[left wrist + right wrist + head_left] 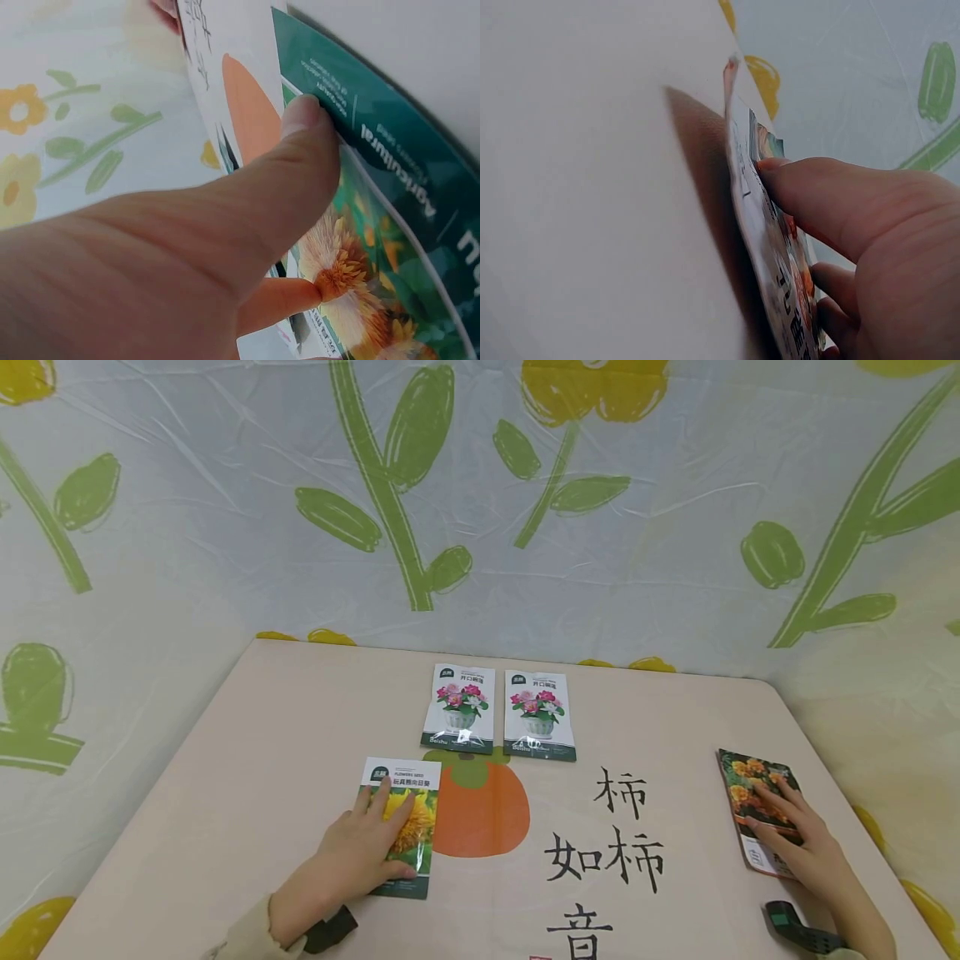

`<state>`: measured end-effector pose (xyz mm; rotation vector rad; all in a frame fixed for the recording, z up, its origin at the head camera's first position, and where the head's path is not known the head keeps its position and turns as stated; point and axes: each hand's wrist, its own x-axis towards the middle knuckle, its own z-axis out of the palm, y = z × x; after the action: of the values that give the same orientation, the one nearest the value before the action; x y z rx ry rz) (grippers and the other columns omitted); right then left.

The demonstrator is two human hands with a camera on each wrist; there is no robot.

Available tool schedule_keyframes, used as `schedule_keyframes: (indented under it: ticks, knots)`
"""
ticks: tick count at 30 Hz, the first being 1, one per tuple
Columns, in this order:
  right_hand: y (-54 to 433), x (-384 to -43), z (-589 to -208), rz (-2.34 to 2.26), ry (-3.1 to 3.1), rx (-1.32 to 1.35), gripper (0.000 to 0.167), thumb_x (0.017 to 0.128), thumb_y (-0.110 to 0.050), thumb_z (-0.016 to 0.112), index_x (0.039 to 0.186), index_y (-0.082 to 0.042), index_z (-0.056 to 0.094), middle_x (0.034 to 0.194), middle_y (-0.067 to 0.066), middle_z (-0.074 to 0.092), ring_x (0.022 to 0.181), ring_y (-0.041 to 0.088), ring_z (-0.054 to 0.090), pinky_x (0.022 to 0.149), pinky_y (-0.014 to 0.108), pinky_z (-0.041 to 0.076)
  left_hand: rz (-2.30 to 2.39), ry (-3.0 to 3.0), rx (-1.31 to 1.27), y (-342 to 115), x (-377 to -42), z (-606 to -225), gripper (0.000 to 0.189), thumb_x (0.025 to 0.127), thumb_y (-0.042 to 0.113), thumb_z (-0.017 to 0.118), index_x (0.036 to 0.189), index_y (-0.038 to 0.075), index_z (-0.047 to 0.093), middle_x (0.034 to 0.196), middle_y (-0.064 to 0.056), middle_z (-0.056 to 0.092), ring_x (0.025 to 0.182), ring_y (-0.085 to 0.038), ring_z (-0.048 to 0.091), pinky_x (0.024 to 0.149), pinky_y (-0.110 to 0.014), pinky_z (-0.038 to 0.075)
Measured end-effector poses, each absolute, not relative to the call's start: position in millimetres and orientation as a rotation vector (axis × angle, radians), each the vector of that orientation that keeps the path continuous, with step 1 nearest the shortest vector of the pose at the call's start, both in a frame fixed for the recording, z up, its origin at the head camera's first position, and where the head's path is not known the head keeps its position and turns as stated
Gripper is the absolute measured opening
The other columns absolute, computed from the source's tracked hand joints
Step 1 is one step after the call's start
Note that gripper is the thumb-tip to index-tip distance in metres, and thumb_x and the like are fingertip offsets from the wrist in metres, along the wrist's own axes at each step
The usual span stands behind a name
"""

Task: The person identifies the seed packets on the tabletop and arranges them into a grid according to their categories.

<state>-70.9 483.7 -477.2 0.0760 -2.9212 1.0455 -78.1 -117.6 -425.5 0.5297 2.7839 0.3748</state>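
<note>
My left hand (352, 853) rests with spread, fairly straight fingers on a seed packet (424, 843) showing a yellow sunflower, left of the printed persimmon. In the left wrist view the thumb (307, 124) touches the green band of that packet. At the right side of the table, my right hand (817, 856) lies over a dark packet (738, 768) with orange flowers and a white lower end. Its fingers spread across the printed face. The right wrist view shows the thumb on this packet (746, 199), whose near edge stands a little above the table, casting a shadow.
Two white seed packets, one on the left (459, 739) and one on the right (538, 747), lie side by side towards the back. The table cover (262, 760) bears a persimmon print and black characters. Flower-patterned sheeting (247, 485) rises behind and beside the table.
</note>
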Motion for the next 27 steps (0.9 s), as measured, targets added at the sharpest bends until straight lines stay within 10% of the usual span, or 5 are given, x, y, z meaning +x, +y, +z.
schedule_keyframes:
  ticks: [27]
  knots:
    - [483.6,-70.8,-476.8,1.051,-2.917,0.076,0.066,0.101,-0.020,0.057,0.157,-0.009,0.024,0.164,0.019,-0.004,0.143,0.057,-0.009,0.091,0.087,0.000,0.344,2.805,0.606,-100.9,-74.9,-427.2,0.091,0.076,0.057,0.078,0.146,0.009,0.049,0.153,-0.030,0.030,0.133,-0.056,0.035,0.093,-0.056,0.049]
